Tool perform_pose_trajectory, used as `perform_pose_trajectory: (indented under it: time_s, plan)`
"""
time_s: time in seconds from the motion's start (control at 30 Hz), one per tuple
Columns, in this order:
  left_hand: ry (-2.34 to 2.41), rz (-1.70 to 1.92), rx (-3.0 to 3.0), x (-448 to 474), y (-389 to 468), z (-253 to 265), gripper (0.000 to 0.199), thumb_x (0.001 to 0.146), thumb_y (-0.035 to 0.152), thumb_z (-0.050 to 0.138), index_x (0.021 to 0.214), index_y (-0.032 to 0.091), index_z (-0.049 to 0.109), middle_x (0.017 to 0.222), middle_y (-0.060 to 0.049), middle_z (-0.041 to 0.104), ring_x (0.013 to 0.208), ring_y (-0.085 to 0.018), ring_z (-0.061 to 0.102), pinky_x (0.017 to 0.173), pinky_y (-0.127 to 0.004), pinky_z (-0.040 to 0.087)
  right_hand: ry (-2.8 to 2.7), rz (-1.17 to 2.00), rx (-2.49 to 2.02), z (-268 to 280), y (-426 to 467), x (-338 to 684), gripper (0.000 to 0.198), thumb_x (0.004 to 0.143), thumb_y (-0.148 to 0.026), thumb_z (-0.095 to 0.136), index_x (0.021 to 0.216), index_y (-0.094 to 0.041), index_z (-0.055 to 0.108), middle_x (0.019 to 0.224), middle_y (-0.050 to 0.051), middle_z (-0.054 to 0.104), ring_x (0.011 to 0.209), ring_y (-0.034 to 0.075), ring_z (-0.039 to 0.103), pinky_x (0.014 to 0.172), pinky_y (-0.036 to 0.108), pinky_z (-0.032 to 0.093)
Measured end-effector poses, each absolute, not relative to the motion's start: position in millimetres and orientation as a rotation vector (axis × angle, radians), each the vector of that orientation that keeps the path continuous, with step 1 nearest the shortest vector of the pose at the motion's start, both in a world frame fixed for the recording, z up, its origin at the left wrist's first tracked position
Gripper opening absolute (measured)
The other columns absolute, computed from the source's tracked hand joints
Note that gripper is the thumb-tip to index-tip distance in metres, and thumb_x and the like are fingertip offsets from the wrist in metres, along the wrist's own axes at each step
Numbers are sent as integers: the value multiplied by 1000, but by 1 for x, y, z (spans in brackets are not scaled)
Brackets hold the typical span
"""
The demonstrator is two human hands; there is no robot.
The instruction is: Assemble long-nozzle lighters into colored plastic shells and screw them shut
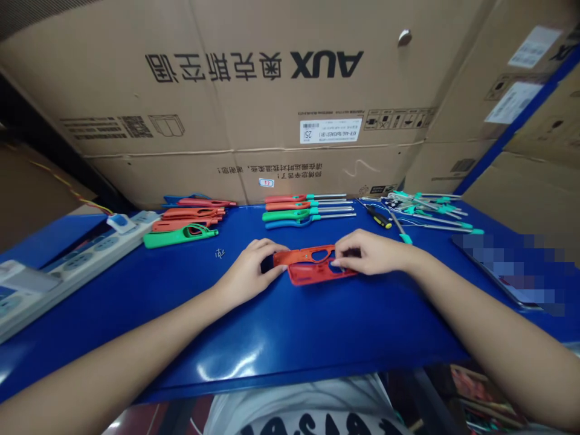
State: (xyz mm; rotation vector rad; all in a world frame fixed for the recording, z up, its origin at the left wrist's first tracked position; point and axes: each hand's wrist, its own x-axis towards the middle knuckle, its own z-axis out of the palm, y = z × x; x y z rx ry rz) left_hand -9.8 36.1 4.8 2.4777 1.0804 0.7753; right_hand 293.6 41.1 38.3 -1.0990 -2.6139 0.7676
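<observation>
Near the middle of the table, my left hand (249, 266) pinches the left end of an orange lighter casing half (296, 258) between thumb and fingers. My right hand (367, 252) is closed at the right end of the pieces, its fingertips partly hiding them. Just in front of the orange half is a red lighter casing half (308, 275), tilted, with its hollow inside showing. Both halves have a trigger opening towards the right. Whether the red half touches the table, I cannot tell.
Casing parts, including a green casing (179, 237), lie at the left beside small screws (220, 253). Behind my hands are several lighters with metal tubes (333, 215). A screwdriver (379, 217), loose lighter tubes (430, 205), a power strip (99, 248) and a cardboard wall (254, 121) surround the area.
</observation>
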Motion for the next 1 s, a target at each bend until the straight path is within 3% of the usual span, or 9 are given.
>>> perform_pose_trajectory:
  time_s: [0.13,0.43,0.63,0.83,1.0]
  plan:
    - [1087,765,2467,-9,36,6,25,91,29,66,114,19,68,113,-8,70,107,-25,62,98,-44,48,-2740,772,-1244,37,37,286,49,91,-49,57,56,-19,43,50,-6,38,48,8,29,48,25,23]
    - [1032,798,2551,-5,23,17,25,101,31,53,117,20,68,119,-9,68,114,-23,61,102,-42,48,-2734,572,-1205,33,40,282,49,93,-50,57,58,-18,46,52,-5,40,48,8,33,52,26,21]
    - [920,606,2692,-3,18,16,39,91,49,67,120,22,72,131,-9,68,122,-29,61,105,-47,48,-2711,545,-1188,31,41,283,45,97,-48,54,64,-17,56,57,-3,49,51,9,39,54,25,23]
    - [869,579,2687,-4,17,15,47,90,53,68,125,23,71,131,-9,69,120,-28,63,103,-44,52,-2668,436,-1073,23,42,276,47,98,-46,54,60,-17,51,57,-3,46,54,9,40,57,25,24]
    - [896,563,2726,-4,17,14,33,98,39,58,125,27,71,128,-6,71,118,-26,63,101,-44,54,-2617,328,-1077,20,42,271,47,100,-43,51,60,-17,52,61,-1,52,56,10,43,58,25,26]
